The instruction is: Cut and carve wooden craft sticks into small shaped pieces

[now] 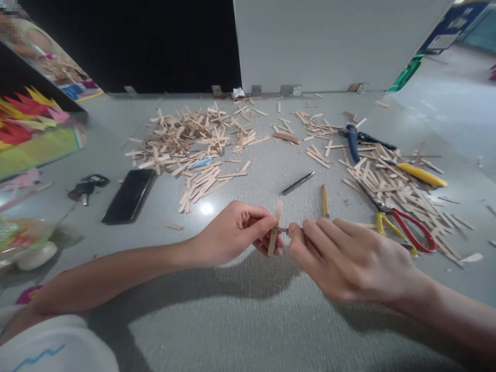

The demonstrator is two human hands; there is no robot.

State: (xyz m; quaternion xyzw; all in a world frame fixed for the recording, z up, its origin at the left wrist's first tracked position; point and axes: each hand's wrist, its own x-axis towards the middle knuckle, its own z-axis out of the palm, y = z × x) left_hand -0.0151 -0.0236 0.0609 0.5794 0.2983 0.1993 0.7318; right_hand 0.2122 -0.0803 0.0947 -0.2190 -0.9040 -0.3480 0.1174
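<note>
In the middle of the view my left hand is closed on a flat wooden craft stick, which stands nearly upright between thumb and fingers. Small dark marks show on the stick's face. My right hand is closed around a thin metal-tipped tool. Its narrow tip meets the stick near my left thumb; my fingers hide the rest, so its kind cannot be told. Just beyond the hands lie a dark pen and a short yellow-brown tool or pencil.
Heaped craft sticks lie behind my left hand, with more sticks to the right. Among those are blue-handled pliers, a yellow-handled cutter and red-and-yellow scissors. A phone and keys lie left. Panels stand behind.
</note>
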